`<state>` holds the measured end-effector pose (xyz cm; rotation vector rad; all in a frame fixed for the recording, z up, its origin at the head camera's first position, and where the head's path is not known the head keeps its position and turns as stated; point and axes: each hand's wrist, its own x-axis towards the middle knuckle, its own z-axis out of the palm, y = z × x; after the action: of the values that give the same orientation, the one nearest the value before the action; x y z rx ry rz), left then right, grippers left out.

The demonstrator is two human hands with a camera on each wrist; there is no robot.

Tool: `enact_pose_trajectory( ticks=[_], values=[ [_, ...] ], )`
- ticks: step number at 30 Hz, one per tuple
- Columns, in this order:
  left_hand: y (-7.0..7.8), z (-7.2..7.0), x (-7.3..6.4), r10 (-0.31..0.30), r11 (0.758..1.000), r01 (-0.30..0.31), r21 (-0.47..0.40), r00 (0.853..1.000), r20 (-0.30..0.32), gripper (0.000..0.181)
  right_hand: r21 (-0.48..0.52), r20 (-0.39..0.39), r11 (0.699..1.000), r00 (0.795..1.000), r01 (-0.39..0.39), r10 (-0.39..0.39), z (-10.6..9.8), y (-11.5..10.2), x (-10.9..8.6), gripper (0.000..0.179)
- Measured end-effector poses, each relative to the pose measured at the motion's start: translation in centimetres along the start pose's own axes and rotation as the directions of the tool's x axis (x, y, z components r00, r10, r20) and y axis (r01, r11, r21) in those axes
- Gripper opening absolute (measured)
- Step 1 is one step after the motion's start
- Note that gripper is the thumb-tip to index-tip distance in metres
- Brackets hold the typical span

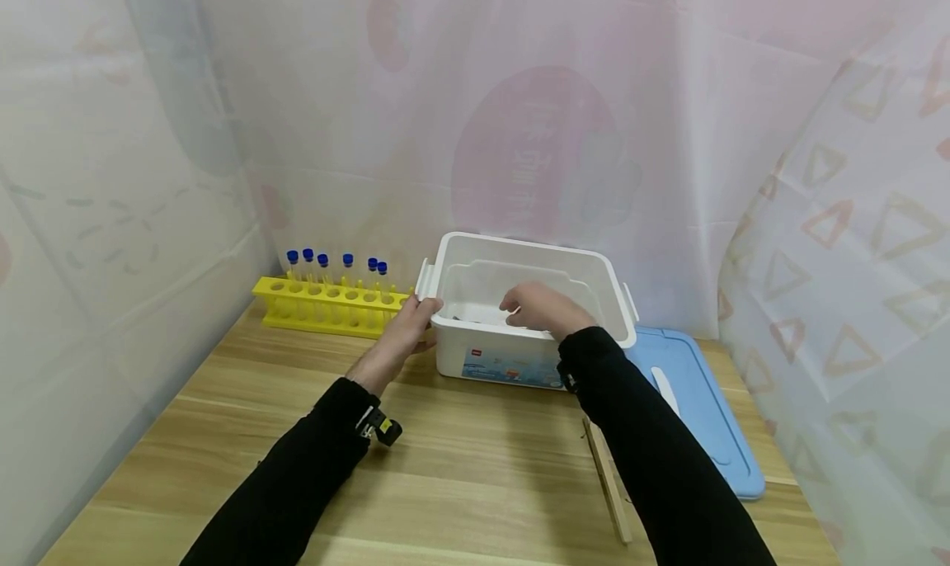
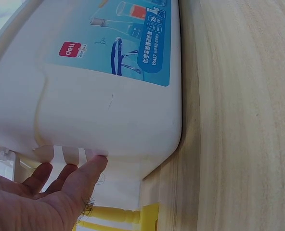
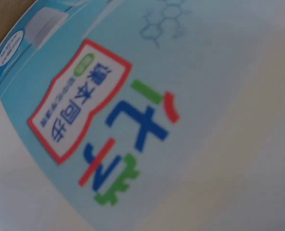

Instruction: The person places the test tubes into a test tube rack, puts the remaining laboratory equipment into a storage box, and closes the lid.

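A white plastic storage box [image 1: 475, 347] with a printed blue label [image 2: 118, 43] stands on the table, its top uncovered. My left hand [image 1: 397, 335] is at the box's left side. In the left wrist view its fingers [image 2: 87, 175] are extended, tips touching the outer wall below the handle. Over the front rim my right hand [image 1: 545, 308] reaches inside the box, fingers bent loosely, with nothing visible between them. Small dark items on the box floor are mostly hidden by the front wall. Only the box's front label [image 3: 118, 120] fills the right wrist view, blurred.
Left of the box stands a yellow rack [image 1: 326, 328] holding several blue-capped test tubes [image 1: 349, 273]. A blue lid [image 1: 705, 409] lies at the right, with a white strip-shaped piece [image 1: 664, 387] on it. Beside my right forearm is a long wooden piece [image 1: 607, 483]. Curtains enclose the table.
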<state>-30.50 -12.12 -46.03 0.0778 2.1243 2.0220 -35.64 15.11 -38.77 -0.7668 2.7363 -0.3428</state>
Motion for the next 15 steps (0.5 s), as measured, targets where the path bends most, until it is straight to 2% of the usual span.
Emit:
enact_pose_trajectory(
  ticks=[5,15],
  values=[
    [-0.1,-0.1,0.0,-0.009,1.0,0.009,-0.001,1.0,0.0,0.087,0.041,-0.025,0.998,0.999,-0.042,0.043,-0.3,-0.3,-0.5,0.046],
    [-0.2,-0.1,0.0,-0.004,1.0,0.004,-0.007,1.0,-0.008,0.086,0.026,-0.112,0.998,0.991,-0.065,0.068,-1.4,-0.7,-2.2,0.046]
  ],
)
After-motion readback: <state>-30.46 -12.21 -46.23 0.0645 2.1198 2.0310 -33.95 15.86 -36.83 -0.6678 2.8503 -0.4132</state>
